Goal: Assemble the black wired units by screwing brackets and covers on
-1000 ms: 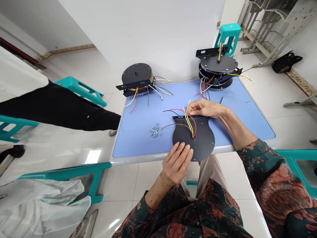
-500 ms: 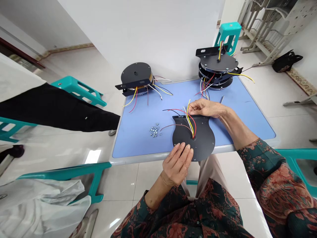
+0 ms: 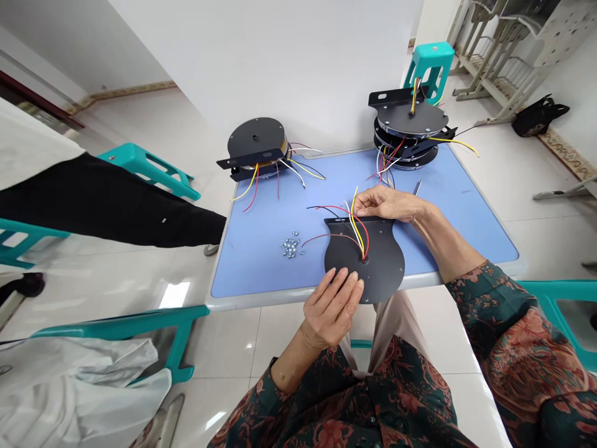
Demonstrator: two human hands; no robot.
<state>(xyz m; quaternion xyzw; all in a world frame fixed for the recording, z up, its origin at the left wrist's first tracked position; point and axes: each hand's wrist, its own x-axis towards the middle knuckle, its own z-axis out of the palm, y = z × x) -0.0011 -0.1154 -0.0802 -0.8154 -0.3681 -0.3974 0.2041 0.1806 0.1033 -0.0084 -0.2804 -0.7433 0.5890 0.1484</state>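
A black metal plate (image 3: 373,264) with a straight bracket edge is held flat at the near edge of the table (image 3: 326,294), its rounded rim slightly overhanging that edge, right of centre. Red, yellow, white and black wires (image 3: 355,227) are fed up through its central hole. The left hand (image 3: 332,314) is laid on the plate's lower left, with fingertips resting on the face and spread slightly apart, not clamped. The right hand (image 3: 386,204) is placed over the bracket edge beside the wires; whether anything is pinched cannot be told.

Small metal fasteners (image 3: 291,246) are heaped on the blue mat (image 3: 261,267), just left of the plate. A slim metal tool (image 3: 417,186) lies near the far edge. A wired plate assembly (image 3: 255,144) sits at the far left corner, and a stack of such assemblies (image 3: 410,124) at the far right, their leads trailing across the mat.

A wide stretch of blue mat is left between the plate and the right edge. Beyond the left edge, a black-clad leg (image 3: 112,202) and a teal stool (image 3: 149,171) stand on the tiled floor.
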